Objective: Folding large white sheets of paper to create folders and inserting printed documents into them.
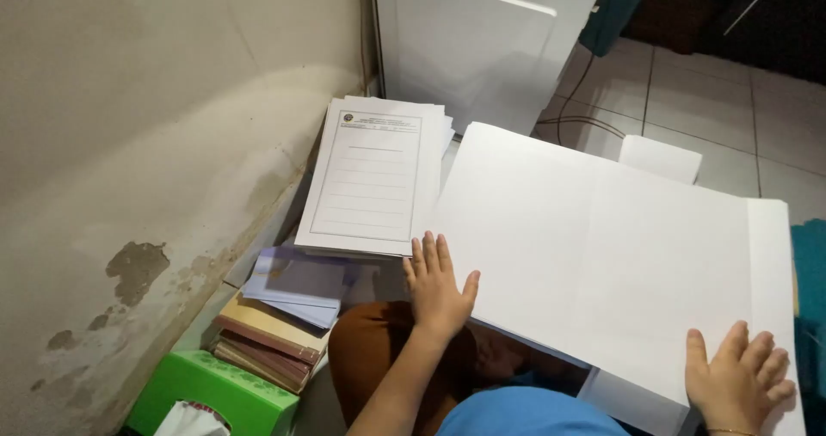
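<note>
1. We see a stained beige wall [155,144] filling the frame from nine to eleven o'clock, with a white appliance [482,40] at twelve and a tiled floor [740,118] toward one and two.
2. The large white sheet [602,247] lies open in front of us, sloping across centre to four o'clock. Its long axis runs from ten o'clock down to four, with fold lines crossing it.
3. A stack of printed forms [374,174] sits just beside the sheet's left edge, at eleven o'clock from our left hand.
4. A pile of books and folders [275,324] rests lower left, at eight o'clock, with a green tissue box [215,393] below it.
5. Our left hand [437,285] lies flat, fingers spread, pressing the sheet's near left edge; it is clamped on nothing.
6. Our right hand [738,376] rests open on the sheet's near right corner. The hands are well apart, the sheet spanning between them and lying ahead of both.
</note>
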